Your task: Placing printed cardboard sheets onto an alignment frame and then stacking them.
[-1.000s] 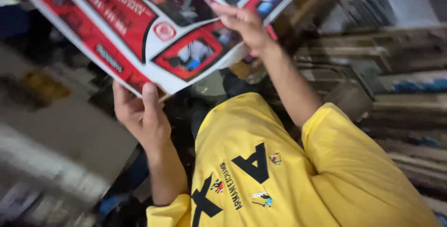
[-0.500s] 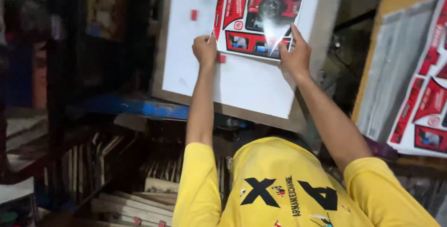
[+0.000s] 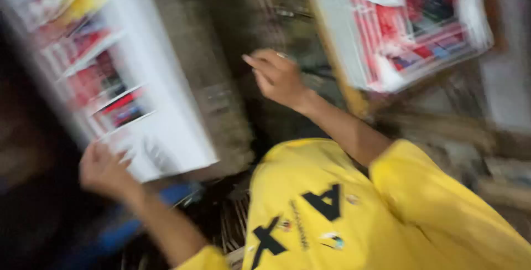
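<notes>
My left hand [image 3: 105, 171] holds the bottom edge of a big white sheet [image 3: 127, 87] with red pictures printed on it. The sheet is tilted and blurry. My right hand [image 3: 278, 76] is up in the air, holding nothing, with its fingers loose and partly open. Near it, to the right, sits a stack of printed sheets [image 3: 412, 26]. I am wearing a yellow shirt [image 3: 354, 214].

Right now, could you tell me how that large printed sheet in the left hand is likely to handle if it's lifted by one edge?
The sheet looks thin and broad, so it would probably flex or droop. The left hand holds it alone at its lower edge, which suggests it is light. The right hand is off it, so it may swing. Blur hides how glossy its surface is.
</notes>
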